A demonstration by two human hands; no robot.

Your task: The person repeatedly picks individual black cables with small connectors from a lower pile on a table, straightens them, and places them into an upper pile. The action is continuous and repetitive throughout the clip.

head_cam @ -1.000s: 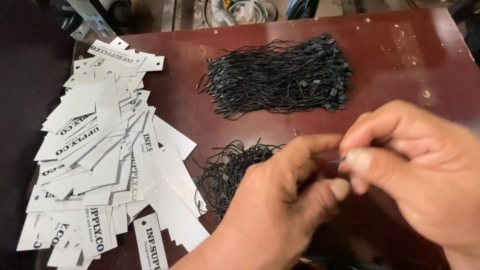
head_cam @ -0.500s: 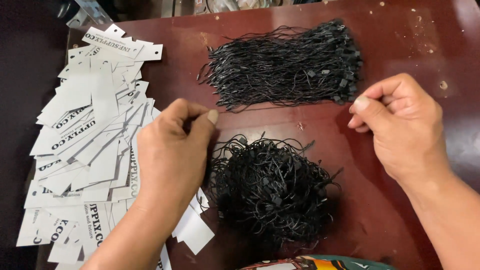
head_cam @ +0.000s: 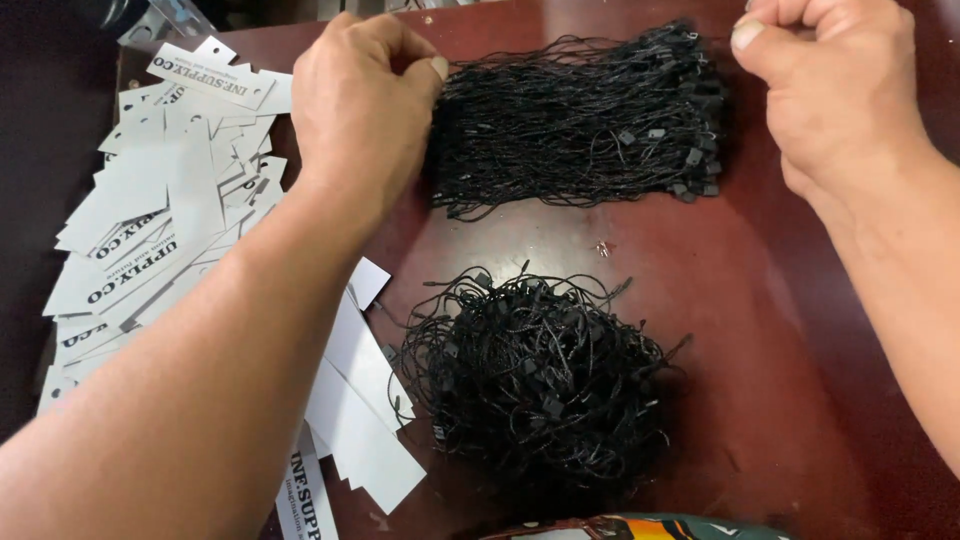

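Black string bundle (head_cam: 585, 125), far on tabletop (head_cam: 800, 330): light, limp, tangly. Left hand (head_cam: 360, 100) pinches its left end; right hand (head_cam: 830, 85) loosely fisted, apparently empty.

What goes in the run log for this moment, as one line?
left hand: pinching left end of straight string bundle | right hand: closed at its right end | tangled string pile: untouched | white tags: heaped left
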